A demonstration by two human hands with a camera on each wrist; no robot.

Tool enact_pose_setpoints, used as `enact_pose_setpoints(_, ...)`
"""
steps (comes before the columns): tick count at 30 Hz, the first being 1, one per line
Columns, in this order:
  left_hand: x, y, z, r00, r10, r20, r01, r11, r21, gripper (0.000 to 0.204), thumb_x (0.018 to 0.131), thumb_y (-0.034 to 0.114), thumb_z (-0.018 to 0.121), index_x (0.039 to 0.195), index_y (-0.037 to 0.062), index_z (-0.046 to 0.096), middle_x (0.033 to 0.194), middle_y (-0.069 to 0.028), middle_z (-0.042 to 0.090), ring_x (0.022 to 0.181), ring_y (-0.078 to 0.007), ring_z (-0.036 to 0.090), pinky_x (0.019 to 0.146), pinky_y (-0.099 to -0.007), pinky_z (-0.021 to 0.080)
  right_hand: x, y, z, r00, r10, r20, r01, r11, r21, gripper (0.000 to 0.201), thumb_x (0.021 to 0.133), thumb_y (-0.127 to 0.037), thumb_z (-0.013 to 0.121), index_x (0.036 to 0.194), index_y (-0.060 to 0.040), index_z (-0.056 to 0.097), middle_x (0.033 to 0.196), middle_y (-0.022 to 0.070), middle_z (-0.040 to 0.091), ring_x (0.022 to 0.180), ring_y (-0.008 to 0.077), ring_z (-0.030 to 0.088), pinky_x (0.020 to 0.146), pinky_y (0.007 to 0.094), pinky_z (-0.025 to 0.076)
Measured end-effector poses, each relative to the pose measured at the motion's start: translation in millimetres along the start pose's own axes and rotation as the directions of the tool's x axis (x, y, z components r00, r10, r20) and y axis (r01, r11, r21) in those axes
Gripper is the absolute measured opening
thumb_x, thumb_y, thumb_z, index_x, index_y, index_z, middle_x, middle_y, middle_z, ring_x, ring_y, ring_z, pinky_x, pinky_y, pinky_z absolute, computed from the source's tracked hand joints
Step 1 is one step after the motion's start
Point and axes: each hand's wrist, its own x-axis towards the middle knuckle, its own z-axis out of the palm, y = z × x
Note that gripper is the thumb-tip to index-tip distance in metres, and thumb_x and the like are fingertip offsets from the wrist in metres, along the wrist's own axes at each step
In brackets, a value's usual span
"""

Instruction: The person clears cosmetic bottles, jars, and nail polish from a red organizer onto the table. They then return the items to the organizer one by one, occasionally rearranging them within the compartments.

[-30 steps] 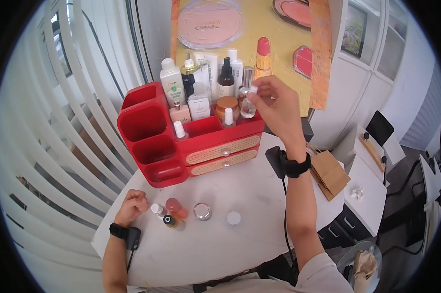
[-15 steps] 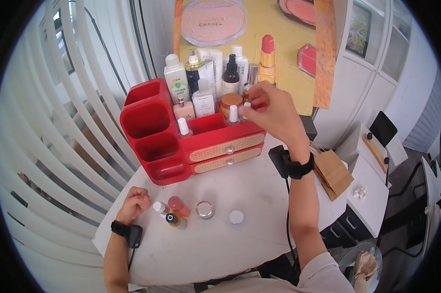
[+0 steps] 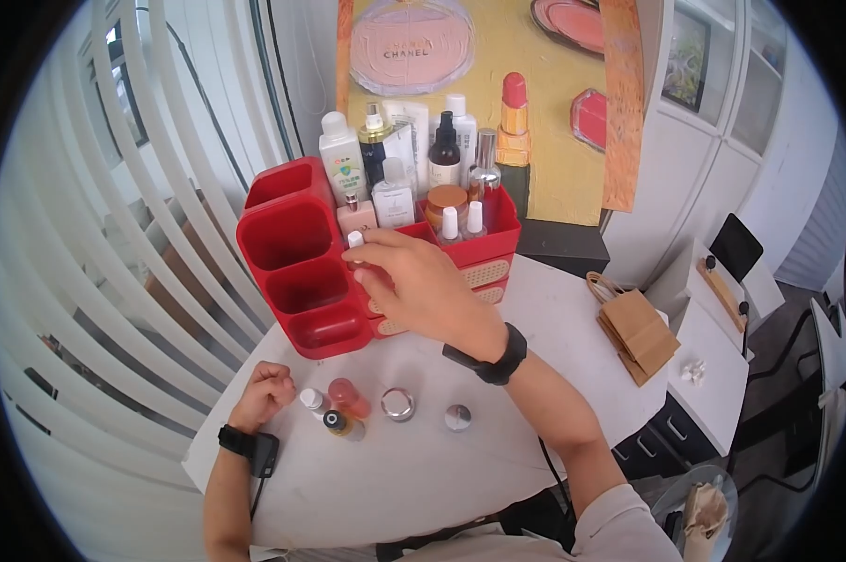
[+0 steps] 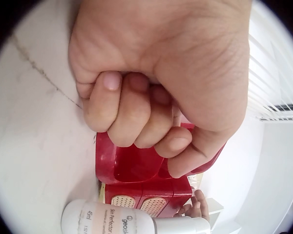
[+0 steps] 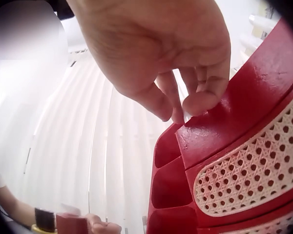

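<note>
My right hand [image 3: 418, 286] reaches over the front of the red cosmetics organizer [image 3: 301, 239]. Its fingertips are right at the white cap of a small bottle [image 3: 355, 240] in the left front compartment, with thumb and forefinger apart. The hand hides the lower part of that bottle. In the right wrist view, the fingers [image 5: 199, 102] hover over the organizer's red edge. Two more white-capped bottles, a left one [image 3: 450, 223] and a right one [image 3: 475, 218], stand together in the right front compartment. My left hand [image 3: 264, 395] rests on the table, fingers curled into the palm, holding nothing.
Near the left hand stand a white-capped bottle [image 3: 312, 401], a pink bottle [image 3: 348, 397] and a dark-capped bottle [image 3: 337, 423]. A round jar [image 3: 397, 405] and small silver-topped item [image 3: 457, 418] are farther right. Taller bottles, including a dark spray bottle [image 3: 445, 155], fill the organizer's back.
My right hand has let go of a small white-capped bottle in the right front compartment. It has then moved left to the other white-capped bottle. My left hand has stayed put.
</note>
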Motion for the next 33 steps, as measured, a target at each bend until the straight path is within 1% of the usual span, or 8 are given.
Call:
enact_pose_setpoints(5,1.3,0.7,-5.3,0.997,-0.018,0.072,0.018,1.000,0.004,0.037,0.088,0.006,0.059,0.062,0.0147,0.033,0.057,0.0067,0.028,0.050,-0.0069,0.027,0.048,-0.0263,0.020,3.6,-0.8,2.6,0.987,-0.012,-0.163,0.041,0.984,0.175,0.019,0.086,-0.006,0.066,0.103,-0.0002,0.070,0.110,0.0134,0.065,0.091,0.0313,0.065,0.077,0.0402,0.053)
enact_pose_setpoints(8,0.0,-1.0,-3.2,1.000,-0.009,0.005,0.009,1.000,0.012,0.037,0.087,0.006,0.059,0.062,0.0148,0.034,0.057,0.0065,0.029,0.050,-0.0068,0.027,0.048,-0.0263,0.020,13.6,2.7,-12.6,0.826,-0.211,-0.523,0.261,0.965,0.023,0.008,0.083,-0.002,0.068,0.090,-0.0004,0.071,0.103,0.0118,0.066,0.082,0.0271,0.064,0.072,0.0334,0.051)
enact_pose_setpoints(10,-0.2,-0.8,-2.8,1.000,-0.007,0.006,0.007,1.000,0.007,0.037,0.087,0.006,0.059,0.062,0.0147,0.034,0.057,0.0064,0.029,0.050,-0.0068,0.027,0.048,-0.0262,0.020,15.2,5.2,-48.6,0.867,-0.191,-0.461,0.273,0.955,0.118,0.011,0.083,0.002,0.067,0.094,-0.0004,0.068,0.097,0.0109,0.066,0.084,0.0227,0.066,0.071,0.0310,0.053)
enact_pose_setpoints(12,-0.5,-1.0,-2.0,1.000,-0.006,0.011,0.006,1.000,0.000,0.036,0.087,0.006,0.059,0.062,0.0146,0.035,0.057,0.0062,0.029,0.050,-0.0068,0.027,0.048,-0.0261,0.020,9.9,5.8,-66.9,0.828,0.150,-0.541,0.153,0.867,0.474,0.019,0.082,0.003,0.067,0.101,-0.0003,0.065,0.089,0.0099,0.067,0.084,0.0180,0.066,0.071,0.0289,0.055)
enact_pose_setpoints(13,-0.6,-0.3,-1.8,1.000,-0.007,0.001,0.007,1.000,0.006,0.035,0.087,0.005,0.059,0.062,0.0141,0.035,0.057,0.0062,0.029,0.050,-0.0068,0.027,0.048,-0.0262,0.021,7.6,8.6,-78.9,0.828,0.152,-0.539,0.148,0.869,0.472,0.019,0.082,0.003,0.067,0.101,-0.0003,0.065,0.089,0.0099,0.067,0.084,0.0180,0.066,0.071,0.0289,0.055)
enact_pose_setpoints(15,-0.2,-0.4,-1.8,1.000,-0.007,-0.004,0.007,1.000,0.009,0.035,0.086,0.005,0.059,0.062,0.0137,0.036,0.057,0.0061,0.029,0.050,-0.0068,0.028,0.048,-0.0262,0.021,4.6,17.4,-105.2,0.741,0.136,-0.658,-0.035,0.986,0.163,0.027,0.081,0.002,0.069,0.107,0.0005,0.062,0.086,0.0099,0.067,0.082,0.0163,0.067,0.071,0.0288,0.056)
enact_pose_setpoints(22,0.0,-1.4,-0.9,0.999,0.002,-0.050,-0.001,1.000,0.017,0.027,0.083,0.002,0.059,0.063,0.0109,0.042,0.058,0.0054,0.034,0.050,-0.0069,0.031,0.049,-0.0257,0.023,-7.8,65.2,-115.8,0.902,0.228,-0.367,-0.270,0.960,-0.067,0.030,0.077,-0.003,0.074,0.105,0.0008,0.064,0.086,0.0143,0.071,0.077,0.0213,0.069,0.070,0.0315,0.055)
enact_pose_setpoints(33,0.3,-3.7,-9.3,1.000,-0.011,-0.007,0.011,1.000,-0.027,0.026,0.084,0.002,0.060,0.065,0.0105,0.043,0.059,0.0049,0.035,0.050,-0.0077,0.031,0.048,-0.0257,0.023,-9.6,74.6,-104.2,0.931,0.319,-0.176,-0.320,0.947,0.024,0.024,0.078,0.005,0.069,0.102,0.0005,0.063,0.085,0.0138,0.071,0.078,0.0228,0.070,0.070,0.0322,0.055)
